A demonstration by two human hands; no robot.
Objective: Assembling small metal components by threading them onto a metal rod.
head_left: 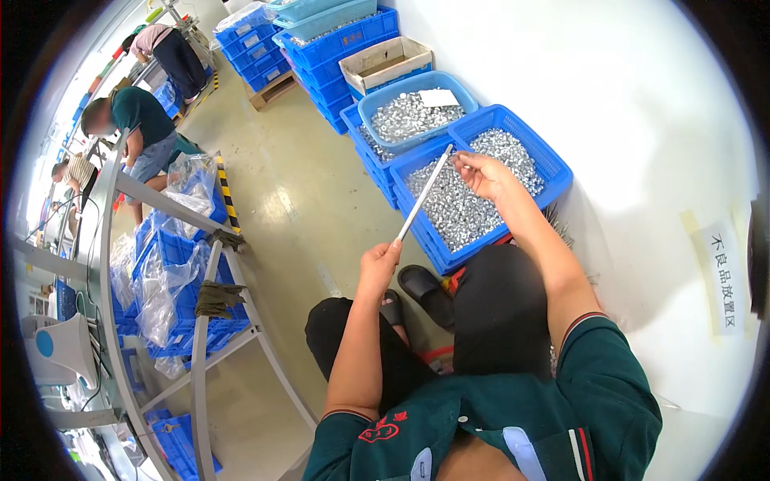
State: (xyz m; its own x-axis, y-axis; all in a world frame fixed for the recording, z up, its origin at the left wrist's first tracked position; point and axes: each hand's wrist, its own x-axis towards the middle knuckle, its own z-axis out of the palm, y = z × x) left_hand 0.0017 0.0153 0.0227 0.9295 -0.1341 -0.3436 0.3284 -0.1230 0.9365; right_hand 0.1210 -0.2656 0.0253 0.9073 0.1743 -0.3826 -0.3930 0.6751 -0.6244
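My left hand [380, 260] is closed around the lower end of a thin whitish rod [420, 200], which slants up and away to the right. Close to the rod's upper end, my right hand [484, 174] has its fingertips pinched together. Anything between those fingertips is too small to make out. Below both hands, a blue plastic basket [435, 258] is filled with small silvery metal parts [461, 215]. More such parts lie in a second blue basket [559, 164] at the right, under my right wrist.
A light-blue tub [377, 138] of metal parts stands behind the baskets, with a cardboard box [387, 66] and stacked blue crates [322, 80] farther back. At left are a grey metal frame [204, 337] and bagged crates [172, 280]. Several people work beyond. A white wall [642, 160] borders the right.
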